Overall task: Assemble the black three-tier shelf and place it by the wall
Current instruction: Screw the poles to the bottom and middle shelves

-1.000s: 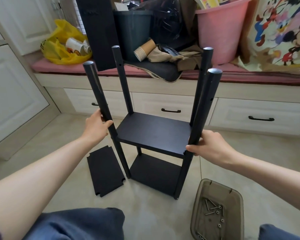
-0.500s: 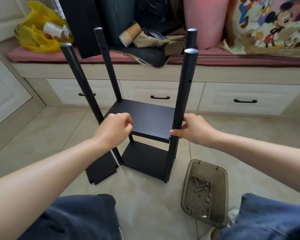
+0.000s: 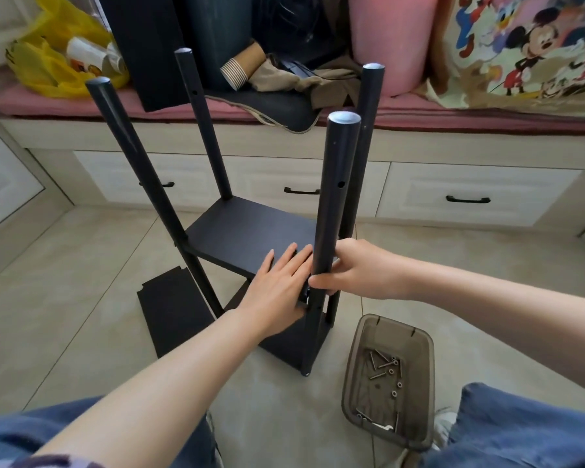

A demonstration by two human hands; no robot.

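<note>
The half-built shelf (image 3: pixel 122 130) stands on the tiled floor (image 3: pixel 81 265) before the white drawers (image 3: pixel 470 182), its third board (image 3: pixel 173 315) lying flat beside it. The left hand (image 3: pixel 277 285) lies flat, fingers straight, on the middle board (image 3: pixel 250 231); the right hand (image 3: pixel 355 268) is curled around the near post (image 3: pixel 335 184). The round posts look smooth and slippery (painted metal tube, probably), the boards matt and stiff. I judge the frame light but wobbly: better hold two posts low down

Home room: cushioned window seat (image 3: pixel 487 119), drawers (image 3: pixel 480 194).
</note>
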